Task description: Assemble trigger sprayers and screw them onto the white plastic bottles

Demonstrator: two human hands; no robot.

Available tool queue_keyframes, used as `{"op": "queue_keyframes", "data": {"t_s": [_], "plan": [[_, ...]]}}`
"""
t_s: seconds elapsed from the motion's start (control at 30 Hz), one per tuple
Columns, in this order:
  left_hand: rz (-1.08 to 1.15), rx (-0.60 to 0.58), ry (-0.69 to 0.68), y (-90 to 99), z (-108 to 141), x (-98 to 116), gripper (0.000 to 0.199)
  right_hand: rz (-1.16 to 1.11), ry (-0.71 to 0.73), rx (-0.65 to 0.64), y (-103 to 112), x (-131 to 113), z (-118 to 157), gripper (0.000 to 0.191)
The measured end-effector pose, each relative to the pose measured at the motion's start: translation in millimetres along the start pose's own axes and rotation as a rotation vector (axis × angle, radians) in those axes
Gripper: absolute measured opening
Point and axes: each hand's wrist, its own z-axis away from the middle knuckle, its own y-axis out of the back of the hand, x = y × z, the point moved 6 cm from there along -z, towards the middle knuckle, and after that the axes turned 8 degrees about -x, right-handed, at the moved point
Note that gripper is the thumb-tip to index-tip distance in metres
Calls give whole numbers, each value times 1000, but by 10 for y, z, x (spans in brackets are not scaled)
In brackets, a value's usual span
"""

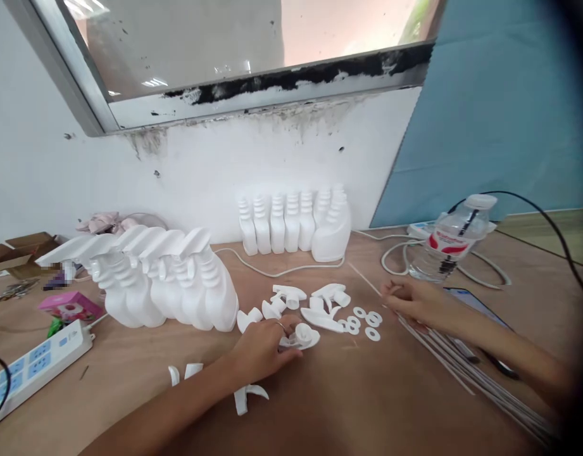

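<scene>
On the brown table [348, 405], the person's left hand [265, 347] grips a white spray head [306, 337] near the middle. The right hand [407, 304] has its fingers closed on a thin white tube [365, 279], beside a tube bundle [447, 354] running toward the near right. Far beyond, a scuffed white wall [200, 177] carries a window [200, 47]; blue sheeting [490, 114] covers the far right.
</scene>
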Motion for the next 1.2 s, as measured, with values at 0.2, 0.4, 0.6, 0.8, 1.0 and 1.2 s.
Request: {"op": "queue_keyframes", "data": {"t_s": [0.2,0.4,0.6,0.8,1.0,1.2], "plan": [[11,-7,-56,-9,45,-34,43,-508,473,18,-72,-1133,130,23],[49,2,-59,1,72,-59,40,-502,636,68,-429,-1439,176,11],[49,9,-94,-12,57,-51,40,-472,699,46,-494,-1343,141,15],[64,24,-107,-15,63,-50,38,-452,679,17,-499,-1306,109,15],[50,19,-122,-25,63,-45,37,-436,664,10,-526,-1293,80,15],[48,-1,-121,-36,55,-40,38,-407,679,15,-510,-1370,128,15]]}}
